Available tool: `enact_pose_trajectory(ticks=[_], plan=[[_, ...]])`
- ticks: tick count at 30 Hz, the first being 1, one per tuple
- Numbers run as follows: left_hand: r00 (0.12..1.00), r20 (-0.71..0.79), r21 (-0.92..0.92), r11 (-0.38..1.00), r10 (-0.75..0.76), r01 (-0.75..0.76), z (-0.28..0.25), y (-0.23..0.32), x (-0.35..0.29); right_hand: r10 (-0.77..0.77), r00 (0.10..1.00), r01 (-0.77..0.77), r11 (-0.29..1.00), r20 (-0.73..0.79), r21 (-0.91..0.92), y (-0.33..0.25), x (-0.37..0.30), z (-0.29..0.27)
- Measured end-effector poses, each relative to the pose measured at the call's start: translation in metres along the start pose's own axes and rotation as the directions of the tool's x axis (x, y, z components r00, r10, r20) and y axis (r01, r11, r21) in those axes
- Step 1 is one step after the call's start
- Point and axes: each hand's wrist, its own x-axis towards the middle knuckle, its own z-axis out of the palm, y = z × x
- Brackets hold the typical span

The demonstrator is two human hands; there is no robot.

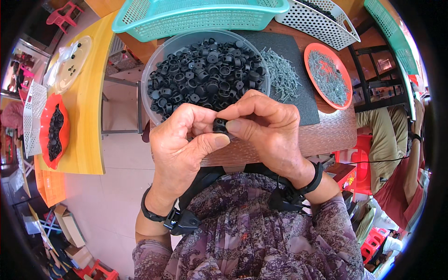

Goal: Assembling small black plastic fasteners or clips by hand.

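Between my two hands, just above the near edge of a brown table, is a small black round plastic part [220, 124] with a hole in its side. My left hand [177, 140] pinches it between thumb and fingers. My right hand [270, 126] closes on the same part from the other side, thumb and forefinger touching it. Whether anything smaller sits under those fingertips is hidden. Right behind my hands stands a clear round tub [145, 88] heaped with similar black parts [205, 70].
Loose screws [282, 74] lie on a dark foam mat [305, 100], beside an orange plate [311, 70] of screws. A turquoise basket [200, 23] and a white perforated basket [322, 28] stand behind. Left is a yellow table [88, 112] with a red dish [46, 121]. Another person sits at right.
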Motion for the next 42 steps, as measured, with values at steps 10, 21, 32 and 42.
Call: enact_pose_trajectory(ticks=[10,21,32,42], plan=[[0.999,-0.018,-0.162,0.986,-0.05,0.046,0.004,0.0,0.004,0.038,0.999,-0.038,0.997,0.001,0.066,-0.004,0.004,-0.001],[0.99,-0.023,0.085,0.987,0.138,-0.136,0.004,-0.01,0.003,0.126,0.992,-0.127,0.985,0.009,0.118,-0.01,0.001,-0.001],[0.896,-0.01,0.482,0.787,0.444,-0.385,0.008,-0.004,-0.005,-0.06,0.989,0.064,0.998,0.135,-0.022,-0.015,-0.004,-0.007],[0.953,-0.074,0.256,0.929,0.295,-0.267,0.017,0.004,-0.006,0.245,0.969,-0.247,0.951,0.034,0.187,-0.024,-0.002,-0.015]])
